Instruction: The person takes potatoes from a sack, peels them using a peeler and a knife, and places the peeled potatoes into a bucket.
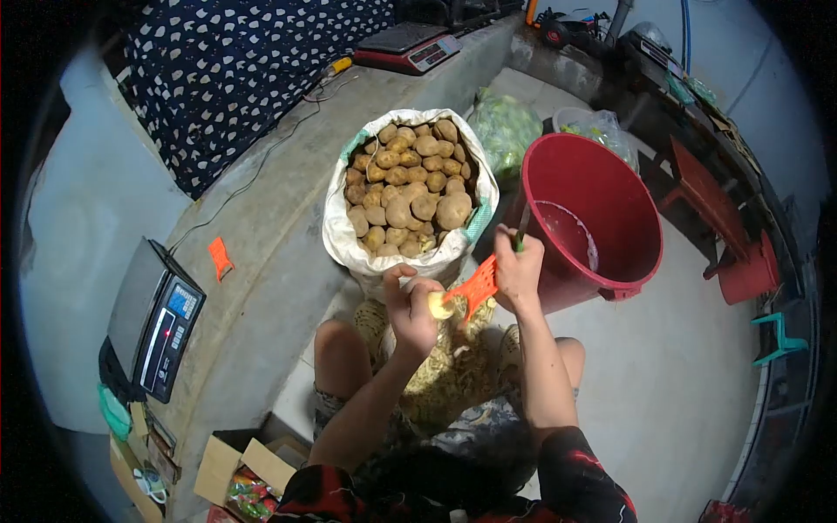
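The left hand [413, 315] curls its fingers around a pale peeled potato [439, 305], just in front of the open sack [338, 218] of unpeeled ones. The right hand [520, 268] is closed on an orange peeler [481, 284], its end near the potato, and seemingly also on a green-handled knife [520, 241]; peelings [445, 375] lie below, and a red bucket [593, 179] stands beside the sack

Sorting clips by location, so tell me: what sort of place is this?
Probably the back room of a small food business: an open sack of potatoes, a red digital scale on a concrete ledge, and a large red bin.
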{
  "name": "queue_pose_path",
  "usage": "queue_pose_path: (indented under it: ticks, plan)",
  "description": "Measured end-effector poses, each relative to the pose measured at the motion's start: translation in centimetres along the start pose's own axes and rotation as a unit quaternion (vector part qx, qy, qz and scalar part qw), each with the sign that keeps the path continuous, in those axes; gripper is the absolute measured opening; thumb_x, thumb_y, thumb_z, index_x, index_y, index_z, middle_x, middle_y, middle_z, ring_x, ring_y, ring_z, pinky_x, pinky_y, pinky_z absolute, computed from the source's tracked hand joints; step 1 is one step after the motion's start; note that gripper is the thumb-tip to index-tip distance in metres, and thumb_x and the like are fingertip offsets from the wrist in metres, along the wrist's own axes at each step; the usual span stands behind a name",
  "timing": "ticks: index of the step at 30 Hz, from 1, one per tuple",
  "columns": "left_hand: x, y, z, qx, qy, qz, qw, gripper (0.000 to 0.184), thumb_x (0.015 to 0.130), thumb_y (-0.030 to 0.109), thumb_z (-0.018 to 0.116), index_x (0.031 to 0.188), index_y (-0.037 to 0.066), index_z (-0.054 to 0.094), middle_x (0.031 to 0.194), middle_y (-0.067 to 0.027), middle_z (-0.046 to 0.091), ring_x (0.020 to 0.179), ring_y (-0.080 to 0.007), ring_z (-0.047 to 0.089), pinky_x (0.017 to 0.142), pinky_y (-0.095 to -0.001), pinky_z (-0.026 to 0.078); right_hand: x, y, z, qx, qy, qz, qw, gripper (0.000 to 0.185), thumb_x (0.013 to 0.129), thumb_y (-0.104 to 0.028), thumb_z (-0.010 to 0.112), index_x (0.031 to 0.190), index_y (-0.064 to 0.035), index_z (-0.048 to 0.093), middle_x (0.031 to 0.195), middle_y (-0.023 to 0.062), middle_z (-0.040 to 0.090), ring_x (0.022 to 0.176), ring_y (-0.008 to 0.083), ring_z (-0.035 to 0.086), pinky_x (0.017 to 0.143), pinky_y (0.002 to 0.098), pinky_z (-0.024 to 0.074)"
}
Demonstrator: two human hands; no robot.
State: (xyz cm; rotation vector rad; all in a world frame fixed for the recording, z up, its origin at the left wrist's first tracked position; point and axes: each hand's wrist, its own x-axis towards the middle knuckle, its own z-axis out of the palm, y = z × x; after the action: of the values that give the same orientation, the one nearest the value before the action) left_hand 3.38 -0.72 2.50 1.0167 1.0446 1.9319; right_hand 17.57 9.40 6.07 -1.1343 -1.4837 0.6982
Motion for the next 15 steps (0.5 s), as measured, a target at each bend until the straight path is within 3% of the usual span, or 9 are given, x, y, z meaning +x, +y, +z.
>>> queue_pose_path:
  ticks: [2, 3, 7, 10, 11, 14, 15]
  plan:
    - [0.0, -0.3, -0.5, 0.013, 0.001, 0.001, 1.0, 0.019, 0.097, -0.001, 0.038, 0.113, 0.006, 0.034, 0.078, -0.0091, 0.06, 0.07, -0.0128, 0.056, 0.069, -0.026, 0.046, 1.2, 1.9, -0.5, -0.055, 0.056, 0.054, 0.995, 0.036, 0.088, -0.018, 0.061, 0.06, 0.0023, 0.049, 0.05, 0.0033, 0.038, 0.052, 0.0081, 0.039, 0.048, 0.0336, 0.0334]
    - [0.2, -0.3, -0.5, 0.027, 0.001, 0.004, 1.0, 0.019, 0.096, -0.002, 0.037, 0.113, 0.006, 0.033, 0.078, -0.0093, 0.06, 0.07, -0.0132, 0.056, 0.071, -0.0269, 0.046, 1.3, 1.4, -0.9, 0.002, 0.042, 0.105, 0.994, 0.039, 0.088, -0.02, 0.06, 0.06, 0.0031, 0.047, 0.05, 0.0048, 0.037, 0.051, 0.0094, 0.038, 0.047, 0.0349, 0.0328]
    - [0.1, 0.0, -0.1, 0.007, 0.003, 0.006, 1.0, 0.018, 0.096, -0.002, 0.036, 0.112, 0.005, 0.033, 0.078, -0.0094, 0.06, 0.071, -0.0138, 0.056, 0.072, -0.0281, 0.046, 0.3, 0.4, -0.4, 0.0, -0.011, 0.037, 0.999, 0.04, 0.089, -0.019, 0.06, 0.058, 0.0027, 0.046, 0.05, 0.0001, 0.041, 0.05, 0.0091, 0.037, 0.047, 0.034, 0.0309]
    - [0.0, 0.2, -0.4, 0.007, -0.011, 0.008, 1.0, 0.016, 0.097, 0.0, 0.037, 0.111, 0.005, 0.033, 0.079, -0.0095, 0.06, 0.071, -0.014, 0.056, 0.073, -0.0277, 0.045, 1.5, 1.4, -1.1, -0.033, 0.052, 0.092, 0.994, 0.04, 0.089, -0.018, 0.061, 0.058, 0.0018, 0.046, 0.051, -0.0018, 0.042, 0.052, 0.0084, 0.038, 0.047, 0.0331, 0.0309]
    - [0.2, 0.0, -0.5, 0.014, -0.012, 0.02, 1.0, 0.015, 0.097, 0.001, 0.037, 0.111, 0.005, 0.033, 0.08, -0.0095, 0.06, 0.071, -0.0139, 0.056, 0.072, -0.0275, 0.045, 1.6, 2.1, -1.5, 0.038, 0.037, 0.119, 0.992, 0.039, 0.088, -0.018, 0.061, 0.059, 0.0021, 0.047, 0.051, -0.0012, 0.042, 0.052, 0.0084, 0.038, 0.048, 0.0331, 0.0313]
    - [-0.1, -0.1, -0.6, 0.059, -0.013, 0.015, 0.998, 0.014, 0.097, 0.003, 0.038, 0.111, 0.005, 0.034, 0.081, -0.0097, 0.061, 0.071, -0.0137, 0.056, 0.072, -0.0271, 0.045, 0.1, -0.7, -0.4, 0.034, -0.043, 0.081, 0.995, 0.037, 0.088, -0.016, 0.06, 0.059, 0.003, 0.048, 0.05, -0.0002, 0.042, 0.052, 0.0084, 0.038, 0.047, 0.0332, 0.0316]
    - [-0.1, 0.0, -0.5, 0.093, -0.014, 0.01, 0.995, 0.014, 0.098, 0.003, 0.038, 0.111, 0.004, 0.034, 0.082, -0.0098, 0.061, 0.072, -0.0136, 0.056, 0.072, -0.027, 0.045, -0.3, -0.4, -0.3, -0.011, -0.049, 0.019, 0.999, 0.037, 0.088, -0.016, 0.06, 0.059, 0.0032, 0.049, 0.05, 0.0004, 0.043, 0.051, 0.0083, 0.038, 0.047, 0.0332, 0.0319]
